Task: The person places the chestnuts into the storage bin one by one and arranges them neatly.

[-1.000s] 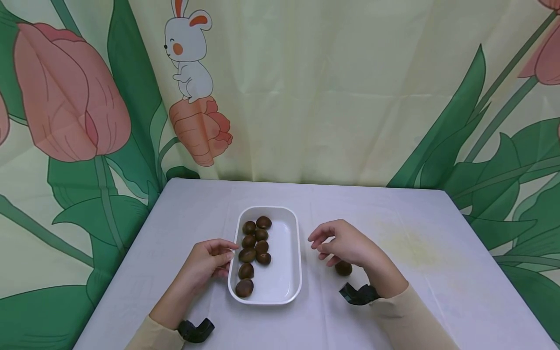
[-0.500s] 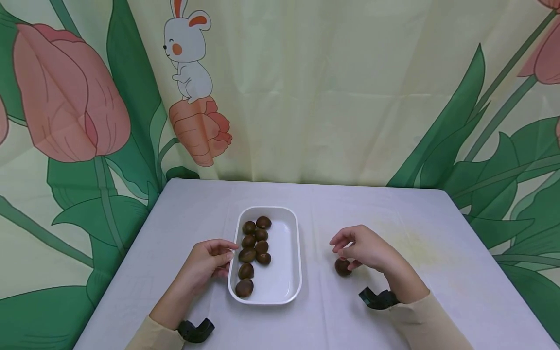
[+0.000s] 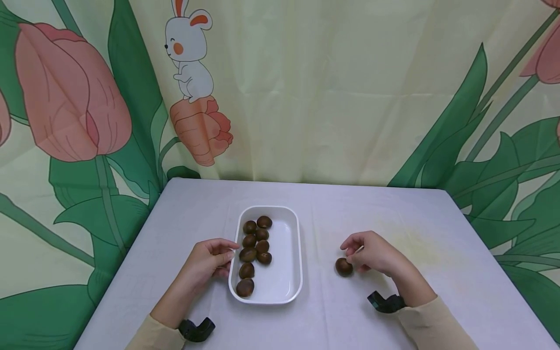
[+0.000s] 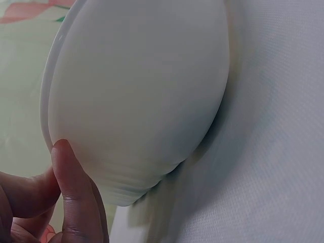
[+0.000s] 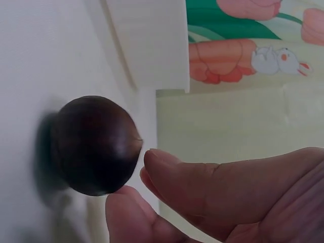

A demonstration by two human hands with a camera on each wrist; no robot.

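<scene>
A white tray [image 3: 286, 253] stands left of the table's middle, with several brown chestnuts [image 3: 248, 254] in two columns along its left side. My left hand [image 3: 209, 262] holds the tray's left rim, its fingertips at the edge. In the left wrist view, a fingertip of that hand [image 4: 73, 192] touches the outer wall of the tray [image 4: 136, 96]. One loose chestnut [image 3: 343, 267] lies on the cloth to the right. My right hand [image 3: 372, 253] is just right of it, fingers loosely bent. Seen from the right wrist, the thumb stays apart from this chestnut [image 5: 96, 147], and another fingertip lies close under it.
A white cloth [image 3: 323, 316] covers the table, with a yellowish stain [image 3: 411, 248] at the right. Behind the table hangs a printed curtain [image 3: 306, 97] with tulips and a rabbit. Each wrist wears a black camera mount [image 3: 387, 302].
My right hand has moved right and slightly down, from between the tray and the loose chestnut to that chestnut's right side. The left hand and the tray have stayed put.
</scene>
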